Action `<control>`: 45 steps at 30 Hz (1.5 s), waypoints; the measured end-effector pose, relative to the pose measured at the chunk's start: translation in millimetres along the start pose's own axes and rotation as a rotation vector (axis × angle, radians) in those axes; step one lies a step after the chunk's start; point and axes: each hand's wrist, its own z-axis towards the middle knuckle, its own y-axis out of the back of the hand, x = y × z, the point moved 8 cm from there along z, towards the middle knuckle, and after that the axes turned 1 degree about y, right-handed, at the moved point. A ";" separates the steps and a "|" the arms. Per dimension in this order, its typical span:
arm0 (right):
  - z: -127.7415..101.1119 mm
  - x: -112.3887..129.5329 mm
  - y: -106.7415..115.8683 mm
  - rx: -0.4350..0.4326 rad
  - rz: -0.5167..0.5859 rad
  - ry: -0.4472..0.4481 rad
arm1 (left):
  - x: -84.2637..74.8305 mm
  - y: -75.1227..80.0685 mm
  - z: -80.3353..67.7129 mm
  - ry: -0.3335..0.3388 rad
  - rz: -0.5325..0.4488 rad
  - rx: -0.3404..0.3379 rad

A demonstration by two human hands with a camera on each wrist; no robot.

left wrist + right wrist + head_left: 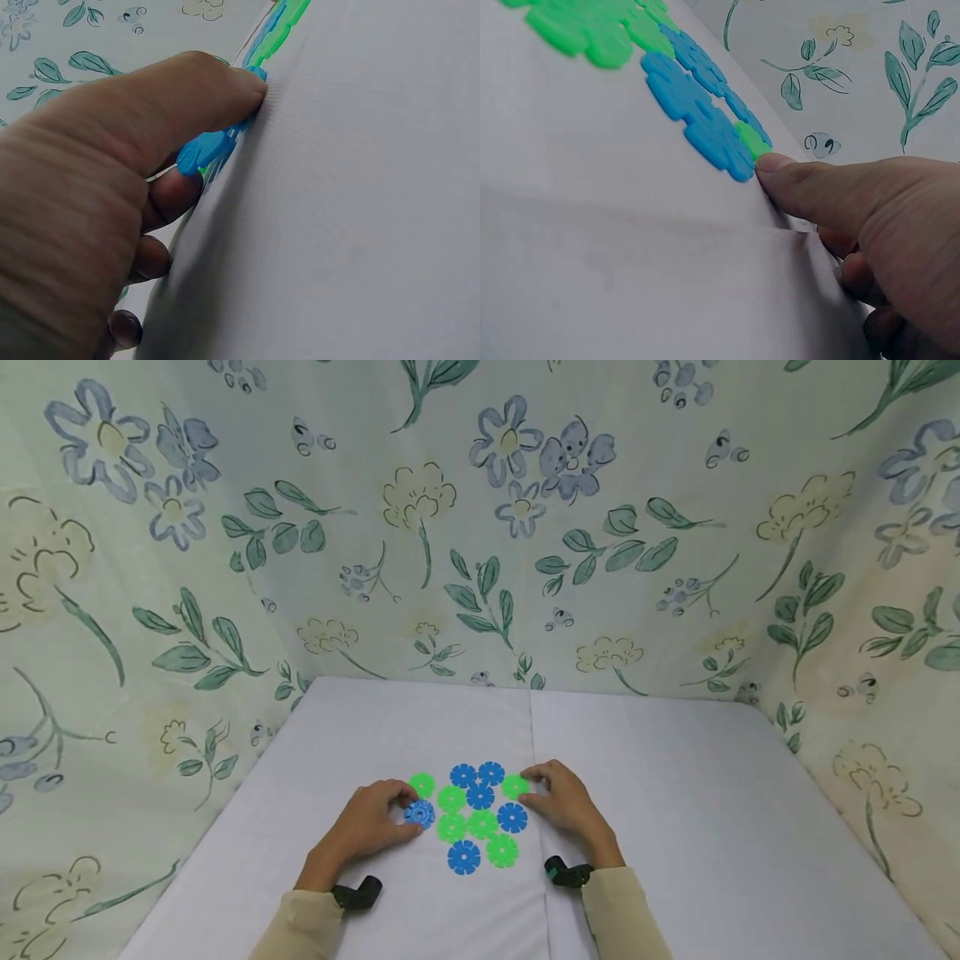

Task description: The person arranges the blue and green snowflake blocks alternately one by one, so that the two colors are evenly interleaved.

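L hand [372, 821]: curled, thumb + fingers pinching blue disc [420, 814], disc flat on white tabletop [675, 793] right at the fingertips.
L wrist view: thumb [187, 97] pressed down on top edge of that blue disc [204, 148], other fingers curled under/behind it; clamped on it, no gap showing.
R hand [564, 800]: fingers bent, tips touching green disc [514, 787] at far-right corner of the cluster.
R wrist view: thumb tip [780, 166] butted against green disc [751, 140], just beside a blue disc [697, 112]; rest of fingers tucked under palm. Real pinch or just a push: cannot tell.
Between the hands: tight cluster of flat notched discs, blue + green mixed, edges touching.
Just beyond L fingertips: green disc [422, 785], next to the pinched blue one.
Mid cluster: green pair [452, 799] + [452, 828], blue one [480, 795] betw. them and R fingers.
Far side of cluster: two blue discs [463, 775] + [491, 772] side by side.
Near R fingers, wrist side: blue disc [512, 817], close, not touched.
Nearest the wrists: blue disc [463, 857] + green disc [502, 851], well short of either set of fingers.
Wrists: black cam mounts [358, 892] + [566, 872], beige sleeves [622, 914].
Backdrop: floral cloth [480, 527] on three sides.
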 end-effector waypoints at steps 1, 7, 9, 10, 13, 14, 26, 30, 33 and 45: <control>0.1 0.2 0.2 -0.001 0.000 0.001 | -1.0 0.3 -0.2 -0.014 -0.001 -0.001; -0.6 0.0 -0.2 0.002 0.001 -0.001 | -6.1 1.8 -3.2 -0.081 0.049 -0.013; -1.2 0.2 -0.3 0.005 0.004 -0.002 | -8.2 3.1 -4.1 -0.095 0.063 -0.020; -1.5 0.3 -0.3 0.005 0.003 0.000 | -8.9 3.5 -4.1 -0.099 0.066 -0.024; -1.9 0.2 -0.1 0.005 0.008 0.004 | -8.9 2.3 -3.0 -0.087 0.075 -0.015; -1.8 0.0 0.1 0.003 0.008 0.004 | -8.3 1.1 -2.2 -0.078 0.071 -0.005; -0.1 -1.8 0.3 0.009 -0.006 -0.003 | -11.4 -1.6 -0.1 -0.124 0.027 0.029; 0.4 -0.9 -0.2 0.011 -0.018 0.002 | -11.3 3.1 1.0 -0.140 -0.056 0.015; 0.7 -1.2 0.0 0.009 -0.018 0.005 | -9.1 7.6 3.6 -0.143 -0.141 -0.015; 0.2 -0.5 -1.6 0.021 -0.011 0.013 | 23.9 45.1 10.7 0.005 -0.387 -0.218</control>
